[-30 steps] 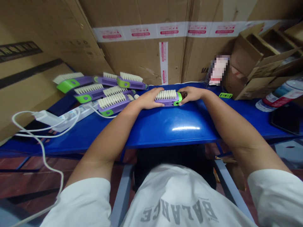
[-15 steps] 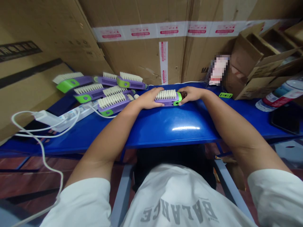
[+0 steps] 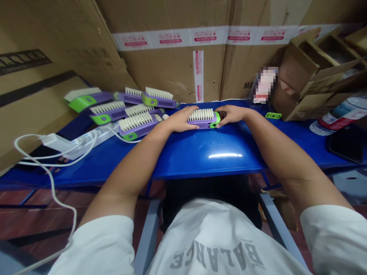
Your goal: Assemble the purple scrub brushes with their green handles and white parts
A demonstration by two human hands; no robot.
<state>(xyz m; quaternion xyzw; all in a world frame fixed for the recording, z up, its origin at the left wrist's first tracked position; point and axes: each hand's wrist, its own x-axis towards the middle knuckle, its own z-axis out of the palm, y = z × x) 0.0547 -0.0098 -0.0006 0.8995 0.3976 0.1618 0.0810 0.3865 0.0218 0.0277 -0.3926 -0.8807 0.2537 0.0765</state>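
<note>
A purple and green brush (image 3: 203, 119) with cream bristles facing up lies on the blue table between my hands. My left hand (image 3: 182, 119) is wrapped round its left end, the thumb along the near side. At the green right end, my right hand (image 3: 229, 115) grips with thumb and fingers; part of those fingers is in shadow. To the left is a loose group of several similar brushes, the nearest brush (image 3: 137, 125) close to my left forearm.
A white power strip (image 3: 88, 141) with cables lies at the left. A green piece (image 3: 273, 115), open cardboard box (image 3: 301, 65), bottle (image 3: 338, 114) and dark phone (image 3: 346, 144) are at the right. Large cartons (image 3: 169, 65) stand behind the blue table (image 3: 197, 160).
</note>
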